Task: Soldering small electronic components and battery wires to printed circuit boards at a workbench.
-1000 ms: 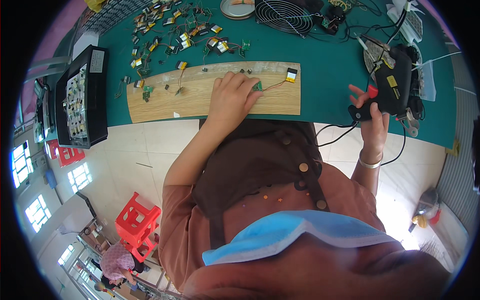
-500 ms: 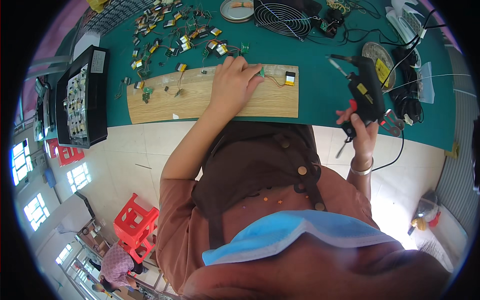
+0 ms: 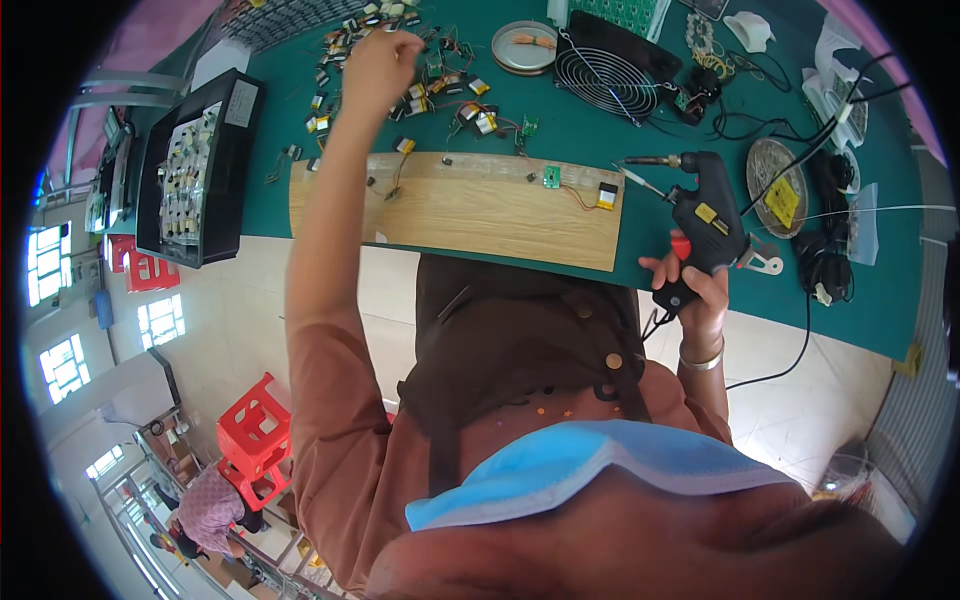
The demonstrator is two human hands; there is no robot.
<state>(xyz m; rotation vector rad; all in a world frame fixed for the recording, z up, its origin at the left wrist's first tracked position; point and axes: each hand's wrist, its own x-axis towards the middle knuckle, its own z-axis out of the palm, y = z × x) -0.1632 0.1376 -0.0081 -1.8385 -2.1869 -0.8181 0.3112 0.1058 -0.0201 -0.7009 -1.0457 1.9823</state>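
Dark green, the work surface [image 3: 270, 205] carries a rectangular black plastic tray [image 3: 228, 170] of small pale parts. Beyond it, the left hand [image 3: 380, 72] hangs over a heap of small silver-and-yellow wired batteries [image 3: 417, 104] — whether its fingers grip anything, I cannot tell. On the long wood-grain board [image 3: 470, 215] lies a small green circuit board [image 3: 552, 177], wired to a silver, black-topped battery [image 3: 607, 196]. Rightmost, the right hand's [image 3: 697, 292] fingers clamp a black gun-shaped tool [image 3: 712, 180] — tip near that battery.
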